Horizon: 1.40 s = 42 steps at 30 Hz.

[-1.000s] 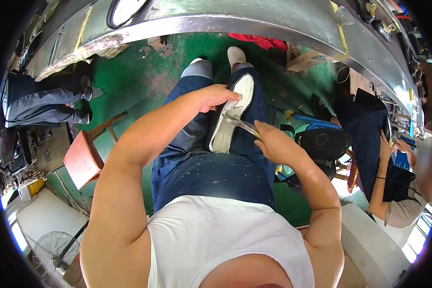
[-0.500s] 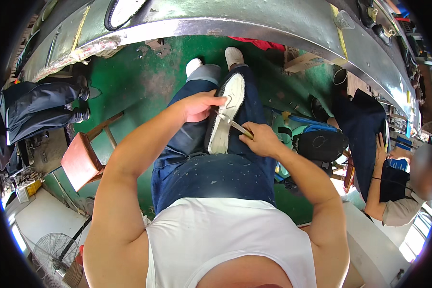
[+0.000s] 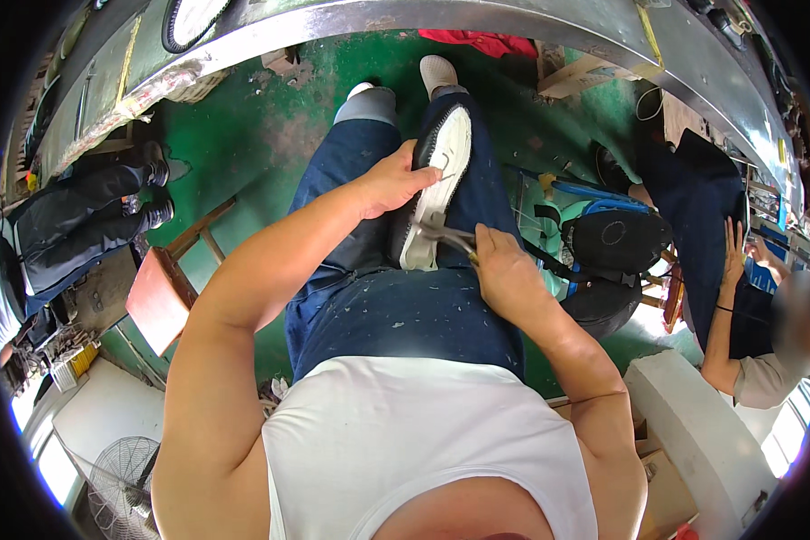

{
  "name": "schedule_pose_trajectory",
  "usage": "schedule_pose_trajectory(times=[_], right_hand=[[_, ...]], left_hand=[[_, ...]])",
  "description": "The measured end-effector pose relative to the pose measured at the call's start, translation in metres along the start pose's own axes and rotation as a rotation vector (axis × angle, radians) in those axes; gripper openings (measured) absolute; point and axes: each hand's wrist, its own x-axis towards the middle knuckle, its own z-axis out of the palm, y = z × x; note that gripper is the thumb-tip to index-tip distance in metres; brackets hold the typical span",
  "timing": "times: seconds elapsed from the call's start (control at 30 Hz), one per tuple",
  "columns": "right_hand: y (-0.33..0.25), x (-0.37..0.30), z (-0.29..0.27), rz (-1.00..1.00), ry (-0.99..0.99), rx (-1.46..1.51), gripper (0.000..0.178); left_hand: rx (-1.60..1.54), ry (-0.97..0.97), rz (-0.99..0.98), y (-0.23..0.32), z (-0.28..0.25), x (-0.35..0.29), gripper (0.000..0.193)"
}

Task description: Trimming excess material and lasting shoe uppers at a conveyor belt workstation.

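A shoe [image 3: 454, 144] lies bottom up along my lap, toe pointing away. Its underside is whitish, bordered by a dark, stitched-looking edge. My left hand [image 3: 396, 184] grips it from the left side, with the thumb pressed on the pale underside and the other fingers partly hidden. In my right hand [image 3: 511, 274] are metal pincers [image 3: 434, 229], closed fingers around the handles. Their silver head is over the heel half of the shoe, slightly blurred; whether the jaws bite on anything I cannot tell.
A metal-topped bench [image 3: 333, 25] curves across the far side, with another shoe [image 3: 192, 20] on it. At left stand a reddish stool [image 3: 160, 301] and a person's legs [image 3: 90, 202]. A black bag [image 3: 616, 241] is at right, near a seated co-worker [image 3: 756, 378]. A fan [image 3: 121, 486] stands lower left.
The pincers have moved from the middle of the shoe toward its heel, and my right hand has turned and come nearer me. My left hand stays on the shoe. The whole view has shifted slightly.
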Motion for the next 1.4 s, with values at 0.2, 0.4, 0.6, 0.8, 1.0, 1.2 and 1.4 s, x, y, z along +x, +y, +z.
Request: schedule_pose_trajectory(times=[0.2,0.4,0.6,0.8,1.0,1.2,1.4], right_hand=[[0.022,0.003,-0.005,0.224,-0.335,0.382,0.026],[0.015,-0.019,0.007,0.066,-0.174,0.253,0.029],[-0.008,-0.028,-0.001,0.011,-0.129,-0.166,0.017],[-0.003,-0.031,0.000,-0.109,-0.210,-0.164,0.013],[0.005,-0.030,-0.003,-0.023,-0.332,-0.042,0.015],[0.024,-0.014,-0.033,0.025,-0.602,0.255,0.026],[0.010,0.009,-0.003,0.159,-0.180,0.447,0.038]], left_hand=[[0.276,0.135,0.138,-0.010,0.012,-0.009,0.073],[0.058,0.065,0.192,-0.029,0.023,-0.035,0.085],[0.069,0.249,0.254,-0.038,0.036,-0.026,0.075],[0.226,0.277,0.395,-0.050,0.031,-0.029,0.071],[0.557,0.106,0.258,-0.073,0.022,-0.070,0.098],[0.293,0.026,0.023,-0.053,0.024,-0.076,0.110],[0.563,-0.101,-0.002,-0.027,0.017,-0.070,0.129]])
